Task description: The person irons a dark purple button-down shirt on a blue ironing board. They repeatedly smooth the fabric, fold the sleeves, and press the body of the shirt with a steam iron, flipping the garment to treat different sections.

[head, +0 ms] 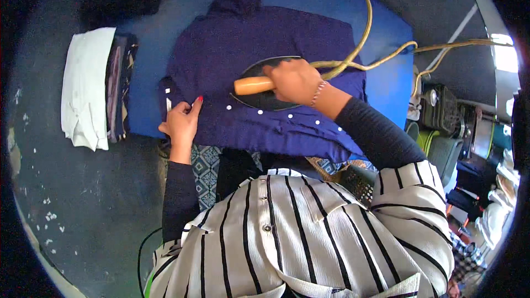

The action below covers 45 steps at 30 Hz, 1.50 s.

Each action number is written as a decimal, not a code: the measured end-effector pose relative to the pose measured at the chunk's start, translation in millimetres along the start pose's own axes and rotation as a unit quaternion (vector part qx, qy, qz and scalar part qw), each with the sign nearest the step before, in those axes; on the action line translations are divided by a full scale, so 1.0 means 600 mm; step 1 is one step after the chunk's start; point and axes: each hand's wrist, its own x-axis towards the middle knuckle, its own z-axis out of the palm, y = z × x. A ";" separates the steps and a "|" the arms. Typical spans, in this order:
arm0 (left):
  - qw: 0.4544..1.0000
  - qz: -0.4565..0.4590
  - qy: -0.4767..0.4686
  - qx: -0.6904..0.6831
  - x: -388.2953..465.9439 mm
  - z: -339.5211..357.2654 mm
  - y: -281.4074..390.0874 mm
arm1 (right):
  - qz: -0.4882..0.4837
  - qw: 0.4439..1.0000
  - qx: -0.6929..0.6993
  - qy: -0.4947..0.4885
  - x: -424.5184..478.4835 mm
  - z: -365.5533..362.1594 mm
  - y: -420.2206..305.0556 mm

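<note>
A dark purple-blue button-up shirt [265, 37] lies spread on a blue ironing surface [149, 62], its row of white buttons near my side. My right hand [292, 80] grips the orange-tan handle of a clothes iron [256, 68], whose dark soleplate body rests on the shirt above the buttons. The iron's tip end points left. At the shirt's left end, by the collar area with a small white label, my left hand [182, 122] holds the fabric edge between thumb and fingers. Part of the iron is hidden under my right hand.
A folded white shirt [89, 87] and several folded dark garments [120, 87] lie at the left. The iron's yellowish cord [366, 20] loops at the right and runs off right. Bags and cases [441, 111] stand at the right; part of another person in checked clothing [468, 252] shows lower right.
</note>
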 end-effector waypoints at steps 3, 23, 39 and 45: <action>0.995 0.047 0.013 -0.091 0.005 0.002 0.010 | 0.066 0.998 0.001 -0.023 -0.102 0.018 0.060; 0.902 0.402 0.141 0.062 0.072 0.006 0.158 | 0.330 0.942 0.065 0.004 -0.352 -0.016 0.220; 0.900 0.394 0.167 0.088 0.183 0.076 0.168 | 0.614 0.766 0.085 0.167 -0.256 0.079 0.368; 0.988 0.060 0.030 0.136 0.276 0.009 0.118 | 0.546 0.821 0.081 0.149 -0.276 0.027 0.433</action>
